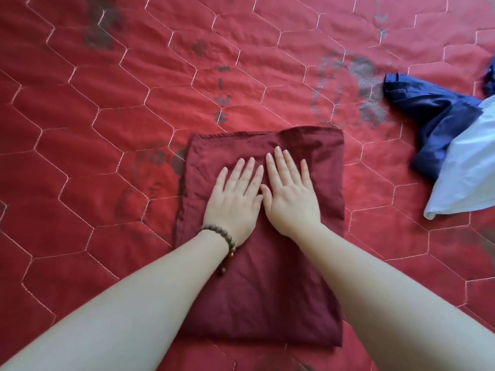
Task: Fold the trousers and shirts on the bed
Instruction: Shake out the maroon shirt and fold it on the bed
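Fingers (245,172) of both hands lie straight and only slightly spread, flat on cloth and holding nothing; the left hand (234,203) and the right hand (290,194) press palm-down side by side, thumbs touching, on the upper middle of a folded maroon garment (257,290); whether it is a shirt or trousers cannot be told from its shape; it lies as a neat upright rectangle in the lower centre of the frame, its top edge a little rumpled and its left edge showing a stitched hem; both bare forearms reach in from the bottom corners of the frame and cross over the garment's lower corners; a string of dark brown beads, a bracelet (222,236), circles the left wrist, with a short tail of beads hanging toward the cloth; under everything spreads the bed's red quilted cover (80,129), stitched in pale hexagon lines and printed with faded grey patterns across the upper part of the frame; at the right edge of the frame, well apart from the maroon piece, a crumpled navy blue garment (431,113) lies unfolded; a pale blue-white garment (466,167) lies partly over its right side and runs off the frame's right edge.
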